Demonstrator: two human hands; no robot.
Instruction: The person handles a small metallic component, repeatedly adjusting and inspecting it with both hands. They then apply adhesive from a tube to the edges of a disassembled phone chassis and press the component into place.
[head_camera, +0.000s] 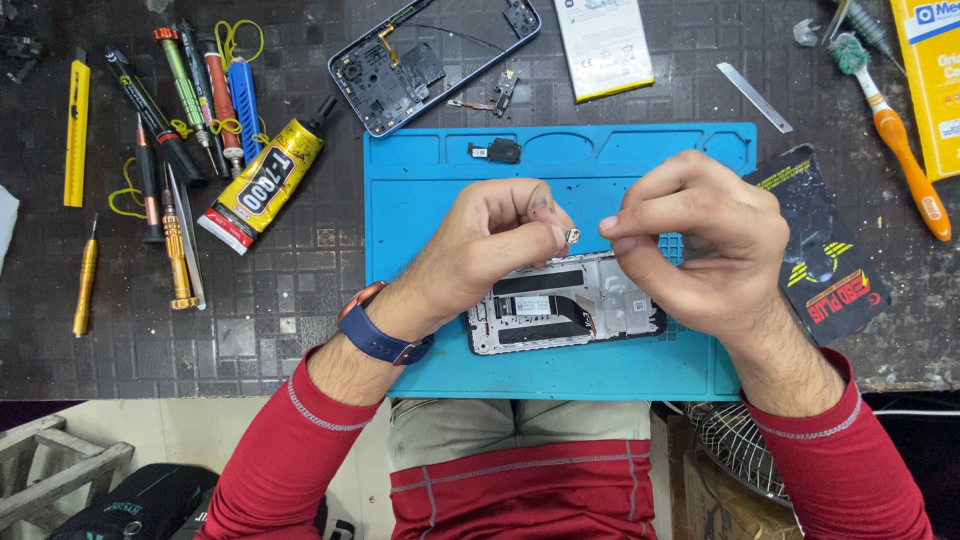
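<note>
Over the blue repair mat (420, 190), left hand (490, 245) pinches a tiny metal part (573, 236) at its fingertips, right hand (700, 240) curled with thumb and forefinger nearly pressed together just right of it, opened phone (565, 300) lying below both.

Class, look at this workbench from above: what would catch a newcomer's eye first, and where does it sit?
At centre, the left hand pinches a tiny part facing the right hand, above an opened phone on a blue mat. To the left lie a yellow glue tube and screwdrivers; an orange-handled brush lies far right.
</note>
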